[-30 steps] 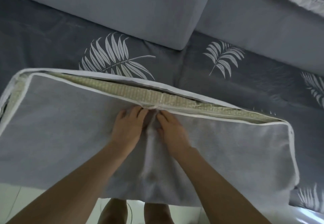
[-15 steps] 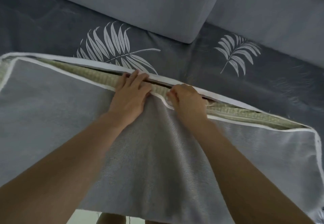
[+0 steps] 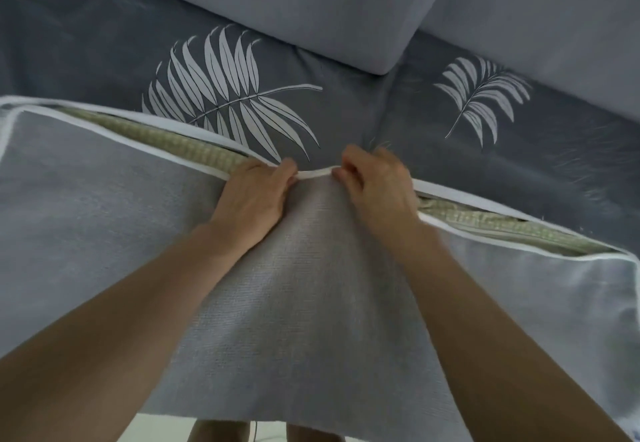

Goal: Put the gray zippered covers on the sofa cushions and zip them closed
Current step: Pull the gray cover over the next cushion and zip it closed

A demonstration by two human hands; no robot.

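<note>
Head view shows the gray cover [image 3: 311, 286] lying across the sofa seat [image 3: 381, 112], its far side gaping over the green cushion [image 3: 194, 147]. Your left hand [image 3: 252, 199] and right hand [image 3: 377, 185] each pinch the white piped edge [image 3: 313, 174] with curled fingers [image 3: 284, 171]. Expect light, limp cloth; take hold at the piping, which likely stretches least.

We are in a home, at a sofa: a dark gray leaf-print seat cover [image 3: 104, 43], two light gray back cushions [image 3: 277, 9] propped behind it, pale floor [image 3: 166, 427] underfoot.
</note>
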